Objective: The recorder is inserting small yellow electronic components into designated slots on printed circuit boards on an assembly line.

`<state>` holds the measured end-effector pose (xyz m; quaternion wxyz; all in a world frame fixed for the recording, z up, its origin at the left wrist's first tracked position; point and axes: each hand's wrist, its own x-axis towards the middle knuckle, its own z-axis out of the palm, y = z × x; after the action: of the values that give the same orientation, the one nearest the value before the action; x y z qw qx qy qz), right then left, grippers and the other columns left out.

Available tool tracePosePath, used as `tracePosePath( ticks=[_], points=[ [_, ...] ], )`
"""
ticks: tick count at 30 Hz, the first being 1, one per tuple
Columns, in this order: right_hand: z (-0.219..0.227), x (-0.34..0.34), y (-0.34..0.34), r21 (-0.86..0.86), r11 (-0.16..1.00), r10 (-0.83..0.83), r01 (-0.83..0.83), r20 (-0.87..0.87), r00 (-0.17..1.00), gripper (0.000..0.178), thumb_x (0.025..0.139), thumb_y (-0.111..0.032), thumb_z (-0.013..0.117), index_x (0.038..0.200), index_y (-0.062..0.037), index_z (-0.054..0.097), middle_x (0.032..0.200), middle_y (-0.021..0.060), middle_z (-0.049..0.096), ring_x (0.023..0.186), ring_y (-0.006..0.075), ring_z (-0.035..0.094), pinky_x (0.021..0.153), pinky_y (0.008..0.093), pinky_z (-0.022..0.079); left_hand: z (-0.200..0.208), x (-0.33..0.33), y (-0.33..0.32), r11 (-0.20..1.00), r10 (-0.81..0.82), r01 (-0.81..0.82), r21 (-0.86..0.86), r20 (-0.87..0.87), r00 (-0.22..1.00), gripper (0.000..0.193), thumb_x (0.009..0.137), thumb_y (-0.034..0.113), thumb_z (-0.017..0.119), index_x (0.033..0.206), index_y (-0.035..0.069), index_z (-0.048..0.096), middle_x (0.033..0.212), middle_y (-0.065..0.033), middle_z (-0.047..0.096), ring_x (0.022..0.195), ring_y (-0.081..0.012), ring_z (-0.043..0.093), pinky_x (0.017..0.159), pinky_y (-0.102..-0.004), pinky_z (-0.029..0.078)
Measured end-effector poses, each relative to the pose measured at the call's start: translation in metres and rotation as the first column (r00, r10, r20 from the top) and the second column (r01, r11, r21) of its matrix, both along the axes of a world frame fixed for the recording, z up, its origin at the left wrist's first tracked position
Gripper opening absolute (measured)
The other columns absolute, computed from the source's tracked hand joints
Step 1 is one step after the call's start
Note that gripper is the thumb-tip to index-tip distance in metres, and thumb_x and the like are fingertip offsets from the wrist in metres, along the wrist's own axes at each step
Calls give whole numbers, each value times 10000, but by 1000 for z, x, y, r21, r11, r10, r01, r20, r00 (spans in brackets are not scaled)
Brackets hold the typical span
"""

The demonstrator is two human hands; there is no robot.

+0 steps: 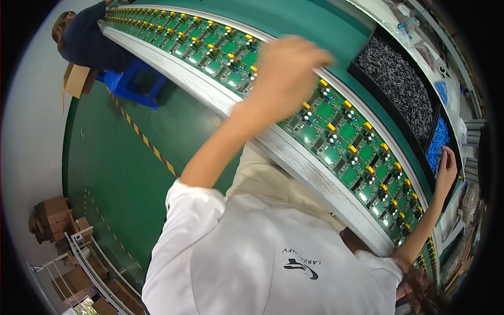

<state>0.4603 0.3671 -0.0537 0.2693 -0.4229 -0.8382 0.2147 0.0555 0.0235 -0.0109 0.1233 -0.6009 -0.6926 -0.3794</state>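
Note:
My left hand (291,79) hangs over the long row of green circuit boards (325,110). Motion smears it, so its curled fingers and anything in them cannot be made out. The boards carry yellow block-shaped parts, dark chips and small round capacitors. On the right, my right hand (446,169) is at the edge of a black bin's compartment of small blue parts (439,137). Its fingers are bent with the tips drawn together, and whatever is between them is too small to tell. Beside the blue parts lies a larger heap of small dark grey parts (394,79).
A pale metal rail (189,84) edges the board line on my side. Behind the boards runs a green surface (315,23). A co-worker (92,39) sits at the far left by a blue stool (134,81). Cardboard boxes (55,218) stand at lower left.

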Motion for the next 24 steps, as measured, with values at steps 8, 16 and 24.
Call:
tracePosePath(
  ticks=[8,16,24],
  points=[
    [6,-12,-23,80,991,-97,105,-99,990,255,984,-172,527,1168,-23,621,925,25,688,713,46,545,654,191,438,6,57,168,845,-175,117,-522,-64,982,193,839,227,635,991,112,663,876,-72,679,833,-281,653,709,-406,507],
    [4,-10,-16,-5,999,-43,43,-110,993,244,980,-171,537,1147,-17,625,943,32,702,736,45,571,660,190,443,-16,49,159,935,-307,330,-128,174,936,195,832,264,638,939,104,667,795,-63,687,782,-261,664,690,-398,515],
    [12,-9,-11,-116,993,-33,8,-223,974,259,980,-215,553,1126,-15,627,995,43,706,802,68,613,702,208,464,-16,47,165,975,-210,219,-21,204,956,141,812,196,629,883,81,671,771,-79,686,746,-259,670,698,-385,523]
  ],
)
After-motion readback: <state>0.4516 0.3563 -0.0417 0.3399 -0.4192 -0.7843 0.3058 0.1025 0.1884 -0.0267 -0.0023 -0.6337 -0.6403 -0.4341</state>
